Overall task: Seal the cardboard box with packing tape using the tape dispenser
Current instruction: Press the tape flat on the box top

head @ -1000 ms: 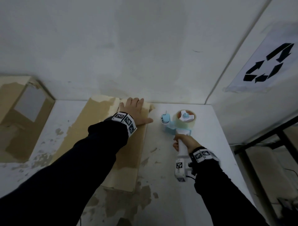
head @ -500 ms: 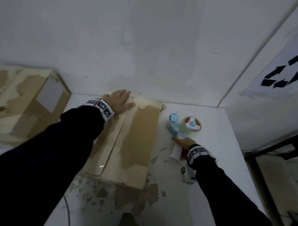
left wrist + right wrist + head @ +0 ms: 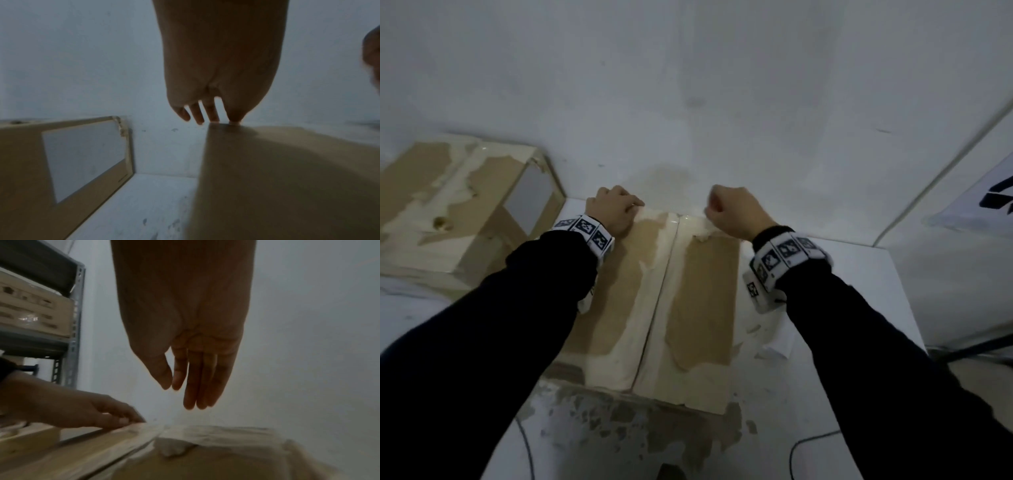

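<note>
The cardboard box [image 3: 688, 308] sits on the white table [image 3: 866, 270] close to the wall [image 3: 688, 102], with a second box [image 3: 465, 212] near on its left and a paper scrap [image 3: 774, 351] at its right. Our left hand [image 3: 613, 212] rests nearly straight fingertips [image 3: 211, 112] on the box's far left edge, gripping nothing; our right hand [image 3: 736, 214] hangs just above the far right edge, fingers [image 3: 197, 382] loose and empty. A cable [image 3: 811, 440] lies by our right sleeve [image 3: 893, 359].

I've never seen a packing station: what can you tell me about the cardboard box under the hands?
The cardboard box is brown, with large pale patches where its surface looks torn off. Two closed top flaps meet at a glossy centre seam. It lies flat on the white table by the wall. The left hand rests fingertips on its far edge; the right hand hovers above.
</note>
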A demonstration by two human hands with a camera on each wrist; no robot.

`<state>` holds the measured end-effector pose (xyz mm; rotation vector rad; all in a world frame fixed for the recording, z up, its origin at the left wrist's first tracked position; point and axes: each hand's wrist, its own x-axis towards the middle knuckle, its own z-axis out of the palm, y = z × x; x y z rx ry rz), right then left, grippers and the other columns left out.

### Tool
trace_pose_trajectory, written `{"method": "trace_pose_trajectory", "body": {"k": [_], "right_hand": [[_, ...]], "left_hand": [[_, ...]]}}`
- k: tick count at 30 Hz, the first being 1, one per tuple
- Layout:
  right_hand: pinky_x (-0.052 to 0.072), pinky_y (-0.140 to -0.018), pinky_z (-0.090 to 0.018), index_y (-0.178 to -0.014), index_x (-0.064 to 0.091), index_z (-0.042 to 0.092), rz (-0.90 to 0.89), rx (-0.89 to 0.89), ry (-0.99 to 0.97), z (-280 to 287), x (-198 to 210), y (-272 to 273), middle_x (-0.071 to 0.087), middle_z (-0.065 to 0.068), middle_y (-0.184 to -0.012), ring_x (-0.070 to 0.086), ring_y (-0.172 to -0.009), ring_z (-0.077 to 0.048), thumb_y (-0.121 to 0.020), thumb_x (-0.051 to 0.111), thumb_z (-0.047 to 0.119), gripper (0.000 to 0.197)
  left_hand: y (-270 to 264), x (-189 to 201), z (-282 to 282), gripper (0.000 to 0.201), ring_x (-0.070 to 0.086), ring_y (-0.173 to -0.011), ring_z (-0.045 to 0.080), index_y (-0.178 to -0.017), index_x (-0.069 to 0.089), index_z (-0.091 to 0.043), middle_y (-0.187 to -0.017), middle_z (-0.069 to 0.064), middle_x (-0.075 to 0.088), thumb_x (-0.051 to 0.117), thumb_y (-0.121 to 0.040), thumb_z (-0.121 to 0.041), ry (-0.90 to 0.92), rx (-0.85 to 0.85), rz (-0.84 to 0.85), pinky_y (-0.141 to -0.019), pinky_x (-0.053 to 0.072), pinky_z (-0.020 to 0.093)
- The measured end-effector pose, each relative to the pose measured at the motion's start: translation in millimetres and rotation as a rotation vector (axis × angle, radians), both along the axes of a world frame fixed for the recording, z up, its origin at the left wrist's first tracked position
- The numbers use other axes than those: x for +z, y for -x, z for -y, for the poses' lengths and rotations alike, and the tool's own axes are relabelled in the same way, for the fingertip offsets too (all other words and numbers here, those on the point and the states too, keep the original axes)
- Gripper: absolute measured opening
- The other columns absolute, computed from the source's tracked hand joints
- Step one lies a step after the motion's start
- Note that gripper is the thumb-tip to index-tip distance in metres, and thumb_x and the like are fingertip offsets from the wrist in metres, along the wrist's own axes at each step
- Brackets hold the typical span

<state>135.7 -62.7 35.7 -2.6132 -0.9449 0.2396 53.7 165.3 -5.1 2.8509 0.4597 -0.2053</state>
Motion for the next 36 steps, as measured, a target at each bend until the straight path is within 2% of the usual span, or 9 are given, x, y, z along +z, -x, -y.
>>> {"method": "trace_pose_trajectory", "body": {"k": [3,5,9,15,19,23,27,32,36], "right_hand": [[0.039,-0.096,-0.034,-0.131,0.05,0.009,-0.11,0.232,0.189,-54,-6,6,0.055,-0.015,-0.133,0.051,-0.12,-0.03,-0.1,0.04,0.02,0.035],[0.037,-0.098,-0.033,-0.141,0.04,0.008,-0.161,0.286,0.315,-82,-11,9,0.048,-0.017,-0.14,0.047,-0.126,-0.031,-0.103,0.034,0.021,0.041],[0.039,-0.092,-0.033,-0.129,0.047,0.002,-0.141,0.291,0.424,-115,-15,10,0.052,-0.021,-0.132,0.05,-0.12,-0.033,-0.105,0.027,0.025,0.039],[0.038,-0.094,-0.035,-0.131,0.041,0.0,-0.165,0.258,0.425,-124,-33,5,0.05,-0.022,-0.134,0.048,-0.122,-0.034,-0.104,0.026,0.025,0.04],[0.037,-0.095,-0.037,-0.138,0.032,0.004,-0.263,0.216,0.42,-126,-35,2,0.045,-0.024,-0.139,0.047,-0.123,-0.036,-0.104,0.025,0.031,0.043],[0.034,-0.1,-0.038,-0.144,0.026,0.015,-0.325,0.167,0.419,-135,-31,4,0.038,-0.022,-0.146,0.043,-0.129,-0.035,-0.102,0.018,0.044,0.051],[0.036,-0.096,-0.036,-0.141,0.031,0.015,-0.257,0.203,0.436,-142,-33,8,0.046,-0.022,-0.138,0.048,-0.123,-0.035,-0.104,0.016,0.042,0.048],[0.03,-0.106,-0.038,-0.147,0.024,0.026,-0.374,0.226,0.453,-106,-31,-9,0.041,-0.013,-0.147,0.043,-0.13,-0.032,-0.102,0.02,0.047,0.05],[0.04,-0.096,-0.035,-0.138,0.035,0.02,-0.39,0.192,0.491,-63,-24,-21,0.059,-0.008,-0.105,0.06,-0.1,-0.027,-0.099,0.027,0.053,0.052]], "left_hand": [[5,-1,-11,0.037,0.045,-0.123,0.033,-0.133,0.047,-0.013,-0.135,0.018,0.047,0.036,-0.099,-0.019,0.164,0.013,0.013,-0.105,0.033,0.036],[5,1,-16,0.037,0.047,-0.123,0.03,-0.134,0.046,-0.009,-0.138,0.015,0.047,0.039,-0.098,-0.018,0.202,0.014,0.042,-0.102,0.033,0.032],[5,0,-34,0.037,0.046,-0.126,0.025,-0.134,0.047,-0.015,-0.14,0.008,0.048,0.043,-0.098,-0.023,0.275,-0.029,-0.008,-0.101,0.032,0.029],[14,-1,-48,0.041,0.045,-0.126,0.022,-0.142,0.035,-0.023,-0.141,0.006,0.044,0.03,-0.101,-0.026,0.624,-0.081,-0.093,-0.097,0.033,0.025],[21,-12,-49,0.04,0.046,-0.126,0.023,-0.14,0.035,-0.03,-0.139,0.005,0.047,0.029,-0.101,-0.033,0.823,-0.032,-0.021,-0.108,0.036,0.041],[20,-18,-49,0.045,0.042,-0.127,0.02,-0.144,0.027,-0.023,-0.141,0.004,0.04,0.029,-0.1,-0.035,0.843,-0.008,-0.006,-0.105,0.036,0.035],[17,-21,-50,0.04,0.047,-0.111,0.015,-0.137,0.035,-0.013,-0.129,0.006,0.046,0.027,-0.102,-0.029,0.79,-0.02,0.014,-0.084,0.04,0.016],[16,-23,-51,0.038,0.05,-0.106,0.019,-0.133,0.037,-0.008,-0.12,0.006,0.049,0.028,-0.101,-0.027,0.741,-0.046,0.029,-0.087,0.038,0.026],[16,-24,-48,0.039,0.049,-0.106,0.019,-0.133,0.037,-0.009,-0.118,0.003,0.049,0.027,-0.101,-0.03,0.714,-0.044,0.04,-0.088,0.039,0.027]]}}
